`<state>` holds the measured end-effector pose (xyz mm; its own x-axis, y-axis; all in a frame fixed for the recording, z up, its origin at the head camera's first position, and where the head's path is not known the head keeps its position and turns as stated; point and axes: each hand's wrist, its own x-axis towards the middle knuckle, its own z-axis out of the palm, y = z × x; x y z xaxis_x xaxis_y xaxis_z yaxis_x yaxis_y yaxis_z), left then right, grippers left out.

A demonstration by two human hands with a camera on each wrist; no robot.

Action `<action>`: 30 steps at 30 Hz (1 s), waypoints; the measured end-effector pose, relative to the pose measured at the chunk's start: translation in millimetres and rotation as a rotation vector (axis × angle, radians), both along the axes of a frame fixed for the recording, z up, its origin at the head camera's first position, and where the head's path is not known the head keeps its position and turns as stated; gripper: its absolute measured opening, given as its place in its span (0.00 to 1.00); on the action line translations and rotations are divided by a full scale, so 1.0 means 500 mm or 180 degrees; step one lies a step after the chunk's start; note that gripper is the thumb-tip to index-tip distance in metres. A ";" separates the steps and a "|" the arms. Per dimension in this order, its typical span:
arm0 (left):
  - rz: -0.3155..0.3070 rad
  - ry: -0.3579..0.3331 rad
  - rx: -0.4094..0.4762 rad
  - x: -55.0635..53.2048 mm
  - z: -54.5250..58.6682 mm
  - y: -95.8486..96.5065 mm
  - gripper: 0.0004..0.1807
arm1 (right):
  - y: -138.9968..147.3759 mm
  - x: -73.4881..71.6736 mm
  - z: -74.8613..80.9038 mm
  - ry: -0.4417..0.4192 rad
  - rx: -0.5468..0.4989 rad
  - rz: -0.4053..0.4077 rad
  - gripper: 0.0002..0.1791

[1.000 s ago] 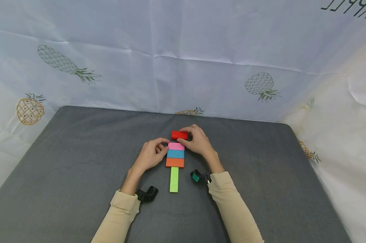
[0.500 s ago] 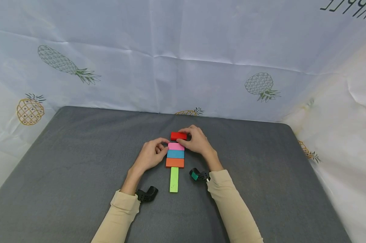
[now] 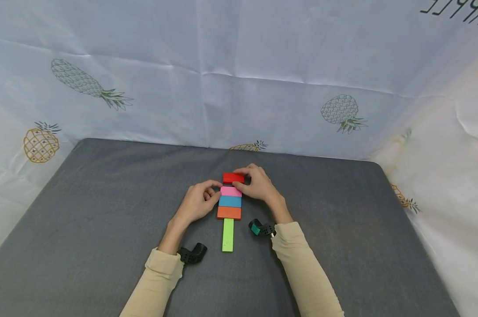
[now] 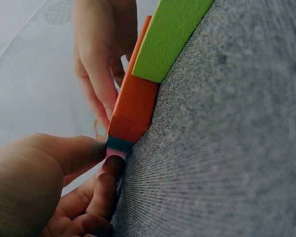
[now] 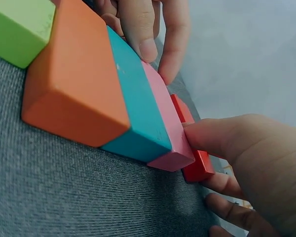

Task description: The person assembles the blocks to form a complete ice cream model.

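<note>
In the head view, a column of coloured wooden blocks lies on the grey cloth. A lime green block runs lengthwise at the near end. Crosswise beyond it lie an orange block, a blue block and a pink block, side by side. A red block lies past the pink one, with a narrow dark gap between. My right hand pinches the red block's right end, its thumb over the pink block's edge. With thumb and index finger, my left hand holds the pink block's left end.
The blocks stand on a table with a grey cloth. A white curtain printed with pineapples hangs behind the far edge. Each wrist carries a black camera mount close above the cloth.
Over the last second the red block has shifted slightly left and nearer to the pink block, with my right hand on it. My left hand has stayed in place.
</note>
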<state>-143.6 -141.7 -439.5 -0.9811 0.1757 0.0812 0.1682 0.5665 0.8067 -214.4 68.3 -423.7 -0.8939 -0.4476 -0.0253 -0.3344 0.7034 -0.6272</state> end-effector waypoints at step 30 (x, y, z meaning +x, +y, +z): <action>-0.0007 -0.0033 0.0060 0.000 0.000 0.000 0.13 | 0.054 -0.006 -0.040 0.0077 -0.0607 0.0174 0.21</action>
<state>-143.8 -141.6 -439.5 -0.9815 0.1762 0.0745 0.1610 0.5509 0.8189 -217.5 95.1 -443.6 -0.8674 -0.4902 0.0857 -0.3855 0.5529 -0.7387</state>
